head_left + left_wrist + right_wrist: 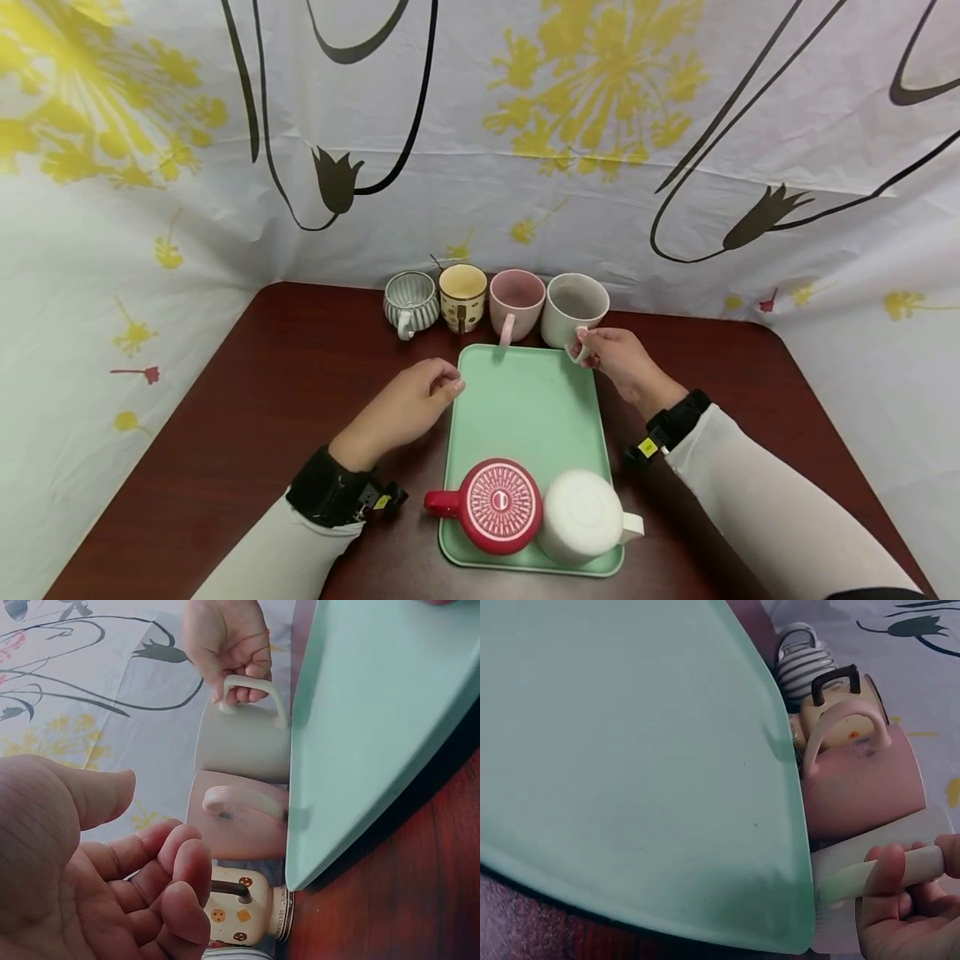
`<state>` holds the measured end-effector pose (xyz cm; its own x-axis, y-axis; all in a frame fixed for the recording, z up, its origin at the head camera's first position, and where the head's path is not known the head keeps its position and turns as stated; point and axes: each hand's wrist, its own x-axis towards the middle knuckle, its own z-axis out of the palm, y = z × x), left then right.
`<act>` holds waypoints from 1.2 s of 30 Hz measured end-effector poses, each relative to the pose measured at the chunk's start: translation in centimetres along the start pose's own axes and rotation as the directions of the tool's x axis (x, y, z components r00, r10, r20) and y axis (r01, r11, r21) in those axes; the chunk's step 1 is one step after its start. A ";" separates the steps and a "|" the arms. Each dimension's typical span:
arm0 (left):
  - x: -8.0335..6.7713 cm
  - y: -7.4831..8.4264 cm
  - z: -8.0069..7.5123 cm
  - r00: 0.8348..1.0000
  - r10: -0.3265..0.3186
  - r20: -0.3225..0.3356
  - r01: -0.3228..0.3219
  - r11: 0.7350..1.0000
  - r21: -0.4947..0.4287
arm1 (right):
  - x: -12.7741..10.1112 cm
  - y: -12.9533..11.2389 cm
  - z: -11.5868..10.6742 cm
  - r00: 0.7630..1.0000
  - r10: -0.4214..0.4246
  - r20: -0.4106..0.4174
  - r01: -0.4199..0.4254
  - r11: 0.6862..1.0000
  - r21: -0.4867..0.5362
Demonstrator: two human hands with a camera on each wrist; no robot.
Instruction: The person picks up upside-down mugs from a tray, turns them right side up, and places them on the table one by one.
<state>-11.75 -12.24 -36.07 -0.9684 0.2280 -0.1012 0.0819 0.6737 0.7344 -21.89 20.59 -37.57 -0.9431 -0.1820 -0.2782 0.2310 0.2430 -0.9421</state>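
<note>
The white mug (576, 308) is held by its handle in the right hand (618, 360); tugged sideways, it could bump the pink mug (516, 302). The left hand (408, 408) is loose, holding nothing.

No legible text, label, brand, number or sign on anything in view.

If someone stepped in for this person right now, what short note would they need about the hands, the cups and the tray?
Right hand: grips the handle of the white mug, which stands upright behind the tray's far right corner.
Left hand: holds nothing, loosely curled at the left edge of the green tray.
Done: red mug and white cup sit upside down on the tray's near end.
Left: four upright mugs in a row behind the tray: striped, yellow, pink and the held white one.
</note>
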 end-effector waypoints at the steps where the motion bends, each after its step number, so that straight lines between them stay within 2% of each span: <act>1: 0.0 0.0 0.0 1.000 0.000 0.001 0.000 1.000 0.001 | 0.1 0.1 0.0 1.000 -0.002 -0.002 0.002 1.000 -0.003; 7: 0.2 -0.2 0.2 1.000 -0.005 0.009 0.005 1.000 0.005 | 0.4 0.0 0.1 1.000 -0.020 0.018 0.021 1.000 -0.011; 17: 0.1 -0.1 0.2 1.000 -0.007 0.021 0.007 1.000 0.008 | 0.4 -0.4 0.1 0.999 -0.010 0.036 0.013 0.996 -0.083; 25: 0.0 0.0 0.3 1.000 -0.017 0.019 0.017 1.000 0.005 | 0.3 0.0 -0.2 0.998 -0.046 0.040 0.050 0.991 -0.123; 31: 0.2 -0.2 0.4 1.000 -0.014 0.018 0.014 1.000 0.009 | -0.6 0.2 -0.7 0.999 -0.046 0.021 0.049 0.981 -0.187; 36: 0.1 -0.2 0.3 1.000 -0.017 0.016 0.017 1.000 0.010 | -2.1 0.1 -1.6 0.996 -0.092 0.020 0.094 0.958 -0.270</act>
<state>-11.83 -12.15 -36.46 -0.9658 0.2273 -0.1245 0.0675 0.6844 0.7260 -20.25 22.48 -36.81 -0.9553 -0.2227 -0.1943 0.0685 0.4727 -0.8785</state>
